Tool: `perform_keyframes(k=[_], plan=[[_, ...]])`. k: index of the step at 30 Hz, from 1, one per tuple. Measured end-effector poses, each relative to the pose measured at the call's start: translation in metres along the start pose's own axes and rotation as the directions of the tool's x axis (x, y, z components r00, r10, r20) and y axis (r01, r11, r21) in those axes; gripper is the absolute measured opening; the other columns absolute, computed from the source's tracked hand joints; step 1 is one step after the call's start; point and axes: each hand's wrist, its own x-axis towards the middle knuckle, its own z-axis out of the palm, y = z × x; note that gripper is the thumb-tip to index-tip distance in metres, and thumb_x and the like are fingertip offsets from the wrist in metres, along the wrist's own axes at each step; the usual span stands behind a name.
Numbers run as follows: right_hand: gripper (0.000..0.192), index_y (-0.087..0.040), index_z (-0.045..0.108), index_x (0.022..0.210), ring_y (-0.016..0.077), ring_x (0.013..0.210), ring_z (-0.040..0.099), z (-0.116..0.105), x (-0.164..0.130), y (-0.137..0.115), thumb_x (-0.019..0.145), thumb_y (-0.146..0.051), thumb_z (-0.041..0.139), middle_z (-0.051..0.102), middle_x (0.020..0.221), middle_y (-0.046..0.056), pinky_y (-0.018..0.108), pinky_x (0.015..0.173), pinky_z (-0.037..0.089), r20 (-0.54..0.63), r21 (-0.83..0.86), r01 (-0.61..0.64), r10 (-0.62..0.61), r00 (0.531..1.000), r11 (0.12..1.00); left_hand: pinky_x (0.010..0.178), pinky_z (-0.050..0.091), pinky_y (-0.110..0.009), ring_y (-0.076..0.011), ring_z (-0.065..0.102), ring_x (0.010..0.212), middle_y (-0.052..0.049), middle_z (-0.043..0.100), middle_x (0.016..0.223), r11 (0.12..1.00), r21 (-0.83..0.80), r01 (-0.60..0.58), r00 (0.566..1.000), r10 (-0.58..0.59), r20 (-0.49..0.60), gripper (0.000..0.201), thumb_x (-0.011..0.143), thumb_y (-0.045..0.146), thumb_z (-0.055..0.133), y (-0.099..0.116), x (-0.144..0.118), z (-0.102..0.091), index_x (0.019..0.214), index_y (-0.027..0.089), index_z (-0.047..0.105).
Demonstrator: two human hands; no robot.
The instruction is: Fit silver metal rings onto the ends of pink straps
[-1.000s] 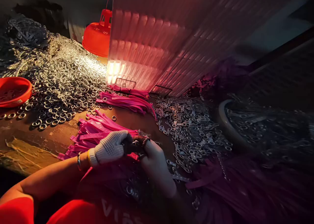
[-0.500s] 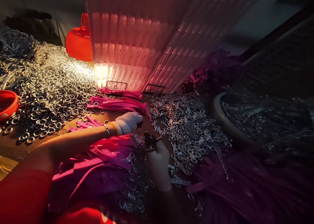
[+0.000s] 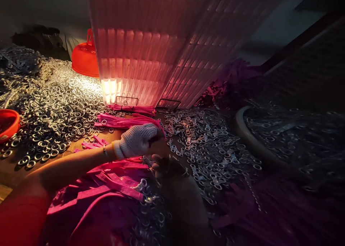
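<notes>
At the far left, a red bowl [image 3: 14, 128] is cut off by the picture's edge; beside it a heap of metal rings [image 3: 64, 111] spreads over the brown table [image 3: 9, 168], brightly lit under a red lampshade [image 3: 84, 61]; next comes an upright ribbed panel [image 3: 137, 66], with a bundle of pink straps [image 3: 115, 121] lying near its foot; nearer the person, loose pink straps [image 3: 107, 185] lie fanned out, metal pieces at their right ends; above these is the gloved left hand [image 3: 137, 140], its fingers bent, though whether it grips anything I cannot tell; just beside it, the right hand [image 3: 170, 168] is in deep shadow, its state and any hold unclear; further right lie linked metal pieces [image 3: 207, 145], then a curved pale rim [image 3: 242, 125].
</notes>
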Motion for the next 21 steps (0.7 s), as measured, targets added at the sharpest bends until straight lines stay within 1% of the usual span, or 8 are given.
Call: perform_keyframes(k=[3,5,8,11,13,15,18,21], plan=[[0.035,-0.03,0.071,0.113,0.0267,0.115,0.061,0.0,0.005,-0.015,0.087,-0.013,0.054,0.072,0.114,0.007,0.047,0.104,0.047,0.129,-0.136,0.138,-0.121,0.984,0.981,0.09,0.049,-0.032,-0.0236,0.065,0.101,-0.014,0.069,0.109,0.985,-0.142,-0.099,0.986,0.116,0.116,0.022,0.088,0.016,0.054,0.045,-0.057,-0.017,0.101,0.015,0.071],[0.046,-0.03,0.068,0.122,0.0244,0.113,0.061,0.004,0.005,-0.031,0.09,-0.007,0.044,0.071,0.117,0.007,0.046,0.105,0.047,0.192,-0.192,0.203,-0.166,0.967,0.96,0.089,0.051,-0.033,-0.0248,0.066,0.1,-0.016,0.07,0.108,0.974,-0.225,-0.031,0.982,0.071,0.174,0.026,0.084,0.01,0.05,0.065,-0.088,-0.023,0.098,0.014,0.072],[0.042,-0.029,0.069,0.121,0.0256,0.103,0.063,0.01,-0.003,-0.056,0.091,-0.012,0.045,0.071,0.109,0.009,0.048,0.099,0.049,0.168,-0.079,0.145,-0.131,0.977,0.986,0.094,0.051,-0.035,-0.0265,0.066,0.104,-0.016,0.071,0.109,0.906,-0.406,0.121,0.963,-0.007,0.27,0.03,0.084,0.009,0.052,0.078,-0.121,-0.025,0.101,0.016,0.075],[0.018,-0.027,0.074,0.095,0.0252,0.085,0.063,0.012,-0.015,-0.079,0.091,-0.03,0.056,0.07,0.088,0.008,0.043,0.082,0.054,0.117,0.155,-0.03,0.012,0.993,0.988,0.087,0.053,-0.036,-0.0261,0.068,0.097,-0.014,0.073,0.102,0.704,-0.644,0.3,0.938,-0.096,0.332,0.02,0.087,0.021,0.059,0.079,-0.144,-0.022,0.093,0.018,0.078],[0.029,-0.025,0.069,0.081,0.021,0.066,0.058,0.01,-0.023,-0.094,0.094,-0.043,0.052,0.065,0.072,0.005,0.035,0.06,0.052,0.124,0.265,-0.138,0.108,0.986,0.954,0.061,0.053,-0.028,-0.018,0.065,0.068,-0.011,0.072,0.085,0.474,-0.783,0.402,0.908,-0.314,0.276,0.018,0.085,0.029,0.065,0.075,-0.154,-0.018,0.091,0.018,0.078],[0.04,-0.023,0.066,0.076,0.0176,0.056,0.05,0.007,-0.031,-0.108,0.096,-0.052,0.046,0.058,0.062,0.002,0.03,0.048,0.043,0.166,0.347,-0.23,0.181,0.969,0.909,0.04,0.034,-0.018,-0.0073,0.044,0.043,-0.003,0.063,0.063,0.276,-0.857,0.436,0.822,-0.509,0.255,0.024,0.081,0.032,0.07,0.068,-0.159,-0.014,0.099,0.017,0.075],[0.042,-0.021,0.061,0.071,0.0152,0.058,0.047,0.006,-0.044,-0.123,0.091,-0.057,0.052,0.056,0.063,0.0,0.026,0.05,0.039,0.249,0.399,-0.326,0.24,0.938,0.857,0.034,0.016,-0.015,-0.0027,0.024,0.036,0.007,0.044,0.045,0.153,-0.902,0.404,0.772,-0.585,0.247,0.029,0.082,0.031,0.07,0.057,-0.157,-0.01,0.106,0.013,0.07],[0.04,-0.019,0.058,0.069,0.0142,0.062,0.046,0.012,-0.06,-0.124,0.092,-0.052,0.053,0.057,0.066,0.0,0.024,0.054,0.038,0.265,0.34,-0.312,0.228,0.937,0.887,0.033,0.017,-0.015,-0.0008,0.026,0.037,0.0,0.063,0.066,0.119,-0.948,0.295,0.763,-0.627,0.158,0.027,0.083,0.026,0.07,0.048,-0.151,-0.014,0.106,0.013,0.067]])
